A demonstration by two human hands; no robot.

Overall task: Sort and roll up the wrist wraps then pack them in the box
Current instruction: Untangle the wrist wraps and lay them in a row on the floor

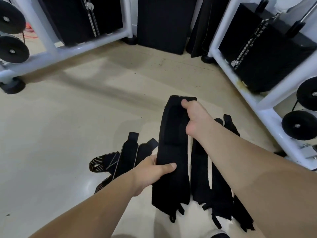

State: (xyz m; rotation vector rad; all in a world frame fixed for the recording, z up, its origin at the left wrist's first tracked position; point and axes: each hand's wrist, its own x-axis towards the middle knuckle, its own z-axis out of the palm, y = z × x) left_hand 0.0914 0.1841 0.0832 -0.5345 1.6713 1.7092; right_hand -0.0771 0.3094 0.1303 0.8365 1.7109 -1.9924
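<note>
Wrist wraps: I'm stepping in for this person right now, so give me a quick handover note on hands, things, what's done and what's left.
Left hand: grips the lower part of a long flat black fabric wrist wrap, possibly several stacked.
Right hand: grips its top end.
On the beige floor: a loose heap of black wraps with pale edging on the left, and more flat black wraps on the right.
Done: none visibly rolled. The box is not in view.
Left: finish sorting, roll each wrap, pack them.
</note>
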